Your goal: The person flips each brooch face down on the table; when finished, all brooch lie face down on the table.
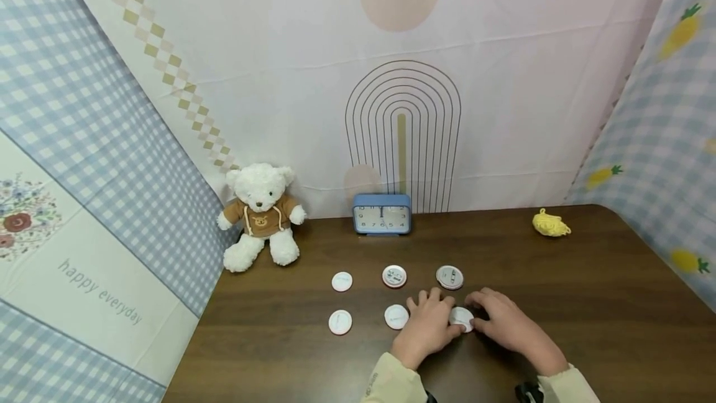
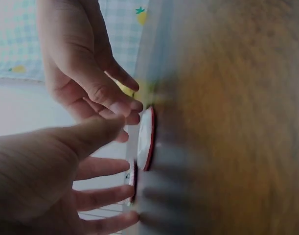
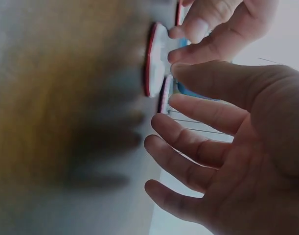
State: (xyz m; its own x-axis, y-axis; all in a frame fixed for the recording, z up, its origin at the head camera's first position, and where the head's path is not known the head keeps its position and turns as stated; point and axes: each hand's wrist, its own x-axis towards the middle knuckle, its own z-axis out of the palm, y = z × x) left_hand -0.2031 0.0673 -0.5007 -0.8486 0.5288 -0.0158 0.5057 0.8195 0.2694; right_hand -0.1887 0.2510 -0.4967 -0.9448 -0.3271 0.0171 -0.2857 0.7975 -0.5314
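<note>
A round white button badge (image 1: 461, 319) with a red rim lies flat on the brown table, at the right end of the nearer row. My left hand (image 1: 429, 325) is at its left side, thumb and forefinger by the edge, the other fingers spread towards a second badge (image 1: 396, 316). From the right, my right hand (image 1: 506, 325) reaches to the same badge, its thumb tip right at the rim. In the right wrist view the fingers (image 3: 188, 142) are loosely extended beside the badge (image 3: 155, 61). Neither hand curls round it.
Behind lie a pin-backed badge (image 1: 450, 277), another badge (image 1: 394, 276) and a smaller white one (image 1: 342, 282); one more (image 1: 340, 322) is at the near left. A teddy bear (image 1: 260, 219), blue clock (image 1: 382, 214) and yellow yarn bundle (image 1: 550, 224) line the back.
</note>
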